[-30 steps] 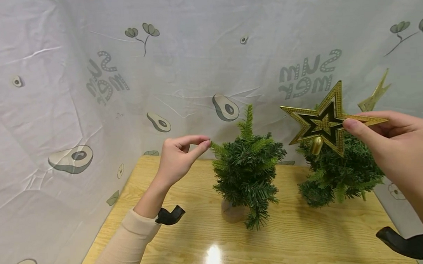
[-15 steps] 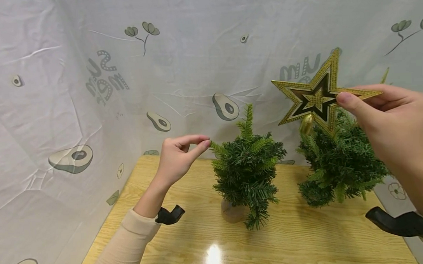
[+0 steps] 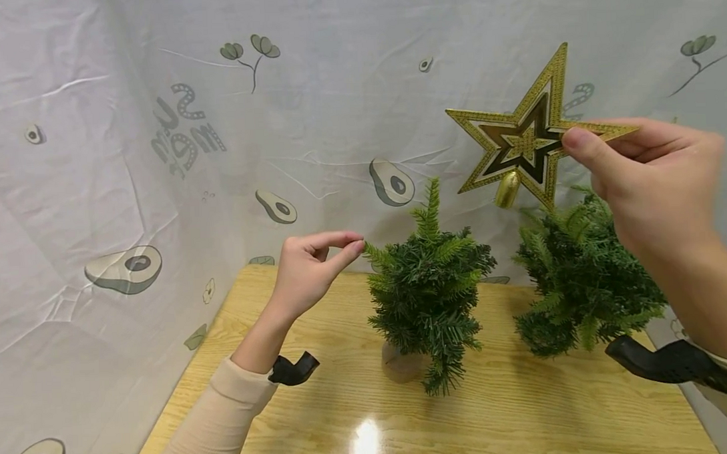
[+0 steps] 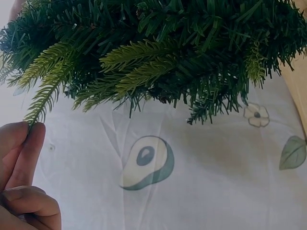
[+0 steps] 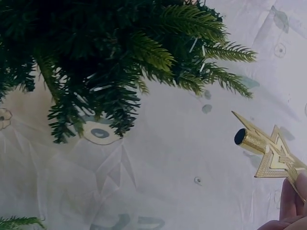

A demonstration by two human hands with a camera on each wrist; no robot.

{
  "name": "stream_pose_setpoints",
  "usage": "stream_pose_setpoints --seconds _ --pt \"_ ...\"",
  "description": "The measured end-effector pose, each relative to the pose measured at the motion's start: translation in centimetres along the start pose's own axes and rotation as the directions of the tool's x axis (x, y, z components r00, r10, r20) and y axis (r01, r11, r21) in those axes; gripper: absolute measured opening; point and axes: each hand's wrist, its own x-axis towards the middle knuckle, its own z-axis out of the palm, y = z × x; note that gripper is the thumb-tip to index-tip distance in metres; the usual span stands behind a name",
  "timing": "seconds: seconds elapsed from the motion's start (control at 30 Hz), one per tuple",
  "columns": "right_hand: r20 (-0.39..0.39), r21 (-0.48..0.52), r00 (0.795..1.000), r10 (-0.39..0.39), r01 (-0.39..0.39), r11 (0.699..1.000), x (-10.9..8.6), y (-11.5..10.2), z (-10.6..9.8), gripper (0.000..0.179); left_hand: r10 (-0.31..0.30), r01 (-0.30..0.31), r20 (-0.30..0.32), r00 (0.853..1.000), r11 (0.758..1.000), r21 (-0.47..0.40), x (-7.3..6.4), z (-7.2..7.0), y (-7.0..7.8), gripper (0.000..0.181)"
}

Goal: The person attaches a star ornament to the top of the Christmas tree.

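My left hand (image 3: 307, 269) pinches the tip of a light green branch (image 4: 44, 103) on the left side of a small artificial Christmas tree (image 3: 425, 285). That tree stands on a round base (image 3: 398, 363), its pale top sprig pointing up. Up at the right, my right hand (image 3: 656, 177) grips one point of a gold star tree topper (image 3: 525, 141) between thumb and fingers. A short gold socket (image 3: 508, 190) hangs below the star's middle; its dark open end shows in the right wrist view. The star is higher than the tree's tip and to its right.
A second small artificial tree (image 3: 588, 279) stands at the right, partly behind my right hand and forearm. The wooden table (image 3: 322, 415) runs back to a white patterned curtain (image 3: 336, 121) along the back and left.
My right hand has lifted the star and brought it left, from in front of the second tree toward the nearer tree's top. The left hand keeps its pinch on the branch.
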Motion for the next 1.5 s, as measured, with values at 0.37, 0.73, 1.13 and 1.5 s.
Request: stream_pose_setpoints --seconds 0.37,0.73,1.13,1.5 --pt "0.031 -0.018 0.998 -0.062 0.062 0.998 0.0 -0.2 0.3 0.025 -0.009 0.009 0.013 1.0 0.999 -0.042 -0.7 2.7 -1.1 0.011" --pt "0.023 0.044 0.999 0.031 -0.032 0.999 0.3 -0.4 0.1 0.02 -0.014 0.015 0.013 1.0 0.997 -0.069 -1.2 5.4 -1.9 0.011" --pt "0.011 0.035 0.999 -0.036 0.036 0.999 0.3 -0.4 0.5 0.022 -0.02 0.023 0.026 0.999 0.995 -0.102 -1.1 7.5 -2.2 0.011" --pt "-0.003 -0.066 1.0 0.018 -0.018 0.998 0.2 -0.6 0.2 0.018 -0.006 0.011 0.057 0.998 0.995 -0.097 0.1 8.0 -1.4 0.011"
